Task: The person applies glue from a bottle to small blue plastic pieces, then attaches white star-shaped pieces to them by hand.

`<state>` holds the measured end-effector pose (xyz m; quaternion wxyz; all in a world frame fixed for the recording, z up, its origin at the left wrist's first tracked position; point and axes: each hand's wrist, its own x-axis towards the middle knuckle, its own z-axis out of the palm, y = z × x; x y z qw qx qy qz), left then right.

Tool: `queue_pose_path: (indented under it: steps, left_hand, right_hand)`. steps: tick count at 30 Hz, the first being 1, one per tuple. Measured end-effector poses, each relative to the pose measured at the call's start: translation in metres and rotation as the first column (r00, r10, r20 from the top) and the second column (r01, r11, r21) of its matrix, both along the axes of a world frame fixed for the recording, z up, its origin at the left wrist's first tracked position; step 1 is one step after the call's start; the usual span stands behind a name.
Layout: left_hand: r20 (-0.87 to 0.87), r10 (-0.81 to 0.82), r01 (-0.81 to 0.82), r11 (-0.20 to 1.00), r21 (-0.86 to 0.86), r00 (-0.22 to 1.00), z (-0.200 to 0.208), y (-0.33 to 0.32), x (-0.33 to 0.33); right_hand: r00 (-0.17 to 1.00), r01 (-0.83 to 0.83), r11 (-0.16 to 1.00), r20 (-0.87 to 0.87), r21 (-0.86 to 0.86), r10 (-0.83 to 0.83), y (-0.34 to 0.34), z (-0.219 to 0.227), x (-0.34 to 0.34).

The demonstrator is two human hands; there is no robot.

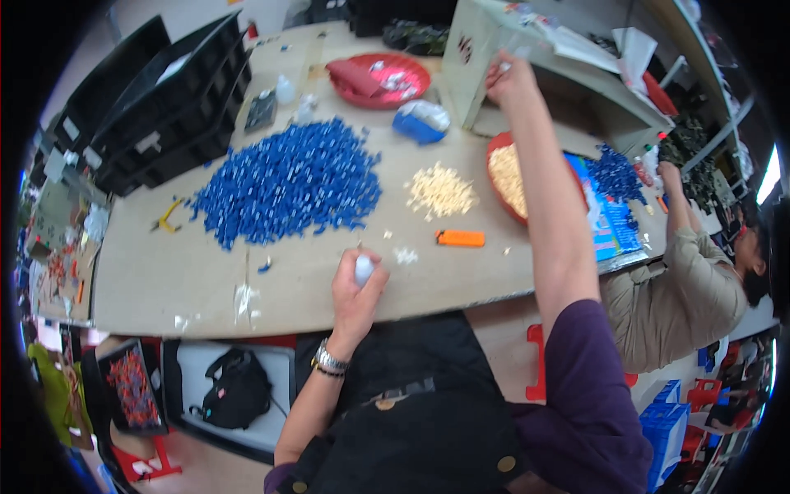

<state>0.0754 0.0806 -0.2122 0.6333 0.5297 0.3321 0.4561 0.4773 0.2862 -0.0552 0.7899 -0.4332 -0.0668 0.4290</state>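
My left hand (354, 303) is wrapped round a small whitish squeeze bottle (364, 270), held upright near the table's front edge. Reaching far forward, my right hand (508, 77) is closed beside the front edge of a pale box-like cabinet (471, 62); whatever its fingers hold, if anything, is too small to make out. A large heap of small blue pieces (288, 185) lies left of centre. Cream-coloured small pieces (442, 191) form a loose pile to its right. Between that pile and my body lies an orange box cutter (460, 238). Under my right forearm stands a red bowl of cream pieces (507, 177).
Black crates (173, 107) are stacked at the back left. Yellow-handled pliers (167, 217) lie by the blue heap. A red tray (378, 80) stands at the back, near a blue-and-white bag (421, 122). Dark blue pieces (615, 173) lie at right, where a co-worker (687, 280) sits.
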Motion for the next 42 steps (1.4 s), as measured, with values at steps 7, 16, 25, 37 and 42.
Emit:
queue_pose_path:
  steps: [7, 16, 25, 37, 42]
  left_hand:
    - [0.094, -0.045, 0.040, 0.998, 0.053, 0.995, -0.007, -0.008, -0.009]
    - [0.131, -0.053, 0.045, 0.997, 0.061, 0.990, -0.011, -0.004, -0.004]
    - [0.144, -0.059, 0.055, 0.998, 0.033, 0.988, -0.011, -0.004, -0.006]
    - [0.170, -0.064, 0.065, 0.998, 0.005, 0.983, -0.011, -0.003, -0.003]
    - [0.160, -0.049, 0.050, 0.999, -0.002, 0.986, -0.011, -0.003, -0.006]
  right_hand:
    - [0.910, 0.261, 0.965, 0.327, 0.026, -0.255, -0.056, 0.024, -0.068]
    - [0.067, 0.362, 0.922, 0.982, 0.141, -0.176, -0.055, 0.063, -0.006]
    - [-0.617, 0.385, 0.885, 0.640, -0.262, 0.458, -0.038, 0.109, 0.023]
    - [-0.632, 0.416, 0.893, 0.651, -0.171, 0.419, -0.029, 0.113, 0.038]
    - [-0.611, 0.389, 0.905, 0.687, -0.174, 0.395, -0.024, 0.114, 0.035]
